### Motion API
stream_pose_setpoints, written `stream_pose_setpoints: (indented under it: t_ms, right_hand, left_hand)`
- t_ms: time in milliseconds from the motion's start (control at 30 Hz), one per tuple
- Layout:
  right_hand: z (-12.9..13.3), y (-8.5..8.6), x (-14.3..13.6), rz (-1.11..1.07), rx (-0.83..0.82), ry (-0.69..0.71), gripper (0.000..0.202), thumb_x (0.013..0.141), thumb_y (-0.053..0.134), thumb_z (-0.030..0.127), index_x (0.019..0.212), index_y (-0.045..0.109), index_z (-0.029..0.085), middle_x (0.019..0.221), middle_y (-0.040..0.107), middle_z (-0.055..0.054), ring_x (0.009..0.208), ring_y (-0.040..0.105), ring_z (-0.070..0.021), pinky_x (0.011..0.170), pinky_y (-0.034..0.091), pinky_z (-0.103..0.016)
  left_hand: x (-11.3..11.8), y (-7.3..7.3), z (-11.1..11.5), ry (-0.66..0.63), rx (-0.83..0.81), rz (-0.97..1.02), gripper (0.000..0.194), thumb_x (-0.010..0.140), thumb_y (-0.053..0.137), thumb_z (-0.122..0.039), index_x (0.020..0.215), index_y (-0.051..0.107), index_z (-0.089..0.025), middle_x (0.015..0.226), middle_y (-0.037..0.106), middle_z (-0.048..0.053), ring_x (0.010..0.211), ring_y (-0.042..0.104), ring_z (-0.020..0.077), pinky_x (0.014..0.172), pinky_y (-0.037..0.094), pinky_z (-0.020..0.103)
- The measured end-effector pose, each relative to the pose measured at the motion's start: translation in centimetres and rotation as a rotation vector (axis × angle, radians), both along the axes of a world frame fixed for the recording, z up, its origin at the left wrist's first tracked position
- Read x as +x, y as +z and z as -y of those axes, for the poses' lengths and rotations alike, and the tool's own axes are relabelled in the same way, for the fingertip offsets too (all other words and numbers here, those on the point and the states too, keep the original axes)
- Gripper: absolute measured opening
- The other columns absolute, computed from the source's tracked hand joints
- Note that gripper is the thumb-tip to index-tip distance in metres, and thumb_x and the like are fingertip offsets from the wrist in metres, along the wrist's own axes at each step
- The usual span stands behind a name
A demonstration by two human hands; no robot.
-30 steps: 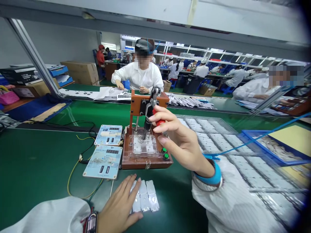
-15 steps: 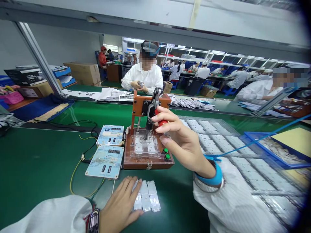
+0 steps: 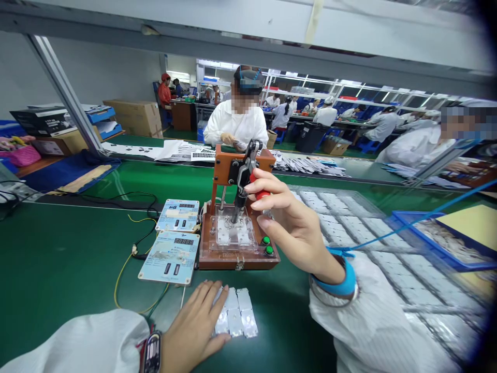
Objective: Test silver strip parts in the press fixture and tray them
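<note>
My left hand (image 3: pixel 196 326) lies flat with fingers stretched out, partly covering a row of thin white circuit boards (image 3: pixel 244 313) on the green bench. My right hand (image 3: pixel 293 220) has its fingers around the red handle (image 3: pixel 261 191) of a toggle clamp on a brown test fixture (image 3: pixel 238 261). The clamp's black plunger (image 3: pixel 236 210) points down onto a clear plate (image 3: pixel 233 233), under which white pieces show. Two green buttons (image 3: pixel 266 246) sit at the fixture's right side, below my right hand. A blue strap (image 3: pixel 337 282) with a cord is around my right wrist.
Two light-blue meter boxes (image 3: pixel 171 259) with wires stand left of the fixture. Clear trays (image 3: pixel 388 264) of white boards cover the right side, with a blue bin (image 3: pixel 435 241) beyond. A co-worker (image 3: pixel 236 122) sits opposite, behind stacked papers (image 3: pixel 306 165). A shelf beam (image 3: pixel 233 39) runs overhead.
The view has shifted slightly. Both my hands keep their places on the boards and the handle. The co-worker opposite has lowered their hands.
</note>
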State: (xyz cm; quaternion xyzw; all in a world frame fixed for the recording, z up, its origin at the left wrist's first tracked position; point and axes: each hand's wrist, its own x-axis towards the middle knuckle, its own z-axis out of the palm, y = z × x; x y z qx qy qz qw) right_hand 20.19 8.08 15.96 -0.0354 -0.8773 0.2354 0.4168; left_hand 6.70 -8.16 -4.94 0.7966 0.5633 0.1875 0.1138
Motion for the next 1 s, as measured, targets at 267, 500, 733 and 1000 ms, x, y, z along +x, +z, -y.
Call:
stream_pose_setpoints:
  t_ms: [267, 500, 733, 1000]
  right_hand:
    - [0.0, 0.6, -0.8, -0.009, 0.282, -0.099, 0.030, 0.087, 0.049, 0.010, 0.111, 0.056, 0.027, 0.115, 0.061, -0.007, 0.126, 0.049, -0.0236, 0.110, 0.039, -0.051]
    - [-1.9, 0.1, -2.1, -0.074, 0.472, -0.244, 0.033, 0.091, 0.049, 0.023, 0.124, 0.052, 0.025, 0.125, 0.057, -0.012, 0.122, 0.052, -0.0258, 0.101, 0.046, -0.050]
    - [-3.1, 0.2, -3.2, -0.232, 0.700, -0.232, 0.028, 0.096, 0.043, 0.028, 0.124, 0.050, 0.025, 0.109, 0.065, -0.007, 0.107, 0.063, -0.0223, 0.086, 0.054, -0.043]
    - [-8.6, 11.2, -7.4, -0.157, -0.042, -0.278, 0.024, 0.094, 0.051, 0.040, 0.107, 0.048, 0.019, 0.080, 0.063, 0.002, 0.068, 0.061, -0.0077, 0.066, 0.055, -0.026]
  left_hand:
    - [0.2, 1.9, -0.5, -0.033, -0.091, -0.068, 0.068, 0.087, 0.065, -0.037, 0.144, 0.038, -0.012, 0.144, 0.046, 0.019, 0.128, 0.046, 0.0368, 0.105, 0.040, 0.054]
    - [0.3, 1.8, -0.5, -0.041, -0.004, -0.082, 0.065, 0.088, 0.063, -0.039, 0.141, 0.041, -0.008, 0.139, 0.050, 0.021, 0.125, 0.049, 0.0369, 0.103, 0.042, 0.053]
    - [0.3, 1.0, -0.5, -0.035, 0.064, -0.100, 0.065, 0.091, 0.056, -0.048, 0.139, 0.044, -0.006, 0.139, 0.050, 0.022, 0.124, 0.050, 0.0383, 0.102, 0.043, 0.053]
    - [0.3, 1.0, -0.5, -0.032, 0.118, -0.096, 0.064, 0.090, 0.057, -0.051, 0.136, 0.046, -0.009, 0.135, 0.054, 0.020, 0.121, 0.053, 0.0362, 0.100, 0.044, 0.052]
